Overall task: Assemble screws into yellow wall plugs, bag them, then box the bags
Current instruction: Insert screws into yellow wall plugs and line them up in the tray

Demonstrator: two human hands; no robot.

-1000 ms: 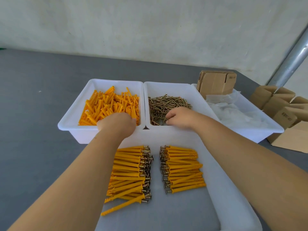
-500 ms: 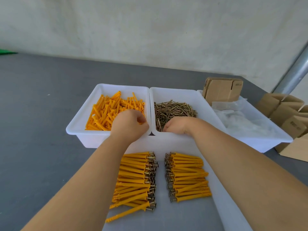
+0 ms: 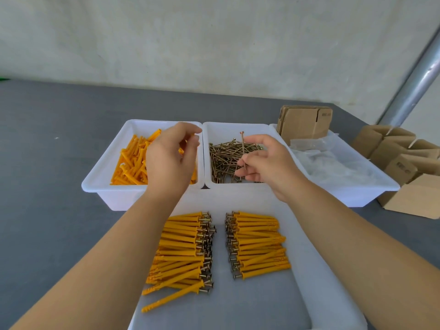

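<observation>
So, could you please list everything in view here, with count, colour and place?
plug bin: one, white, back left, holds loose yellow plugs
screw bin: one, white, centre, holds brass screws
bag bin: one, white, right, holds clear bags
assembled plugs: two piles, yellow, near tray
flat cartons: stack, brown, behind bag bin
boxes: several, brown, far right
table: grey
left hand: over plug bin, contents hidden
right hand: pinches one screw

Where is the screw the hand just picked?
In the head view, the screw stands upright in the right hand, above the middle bin of screws.
</observation>
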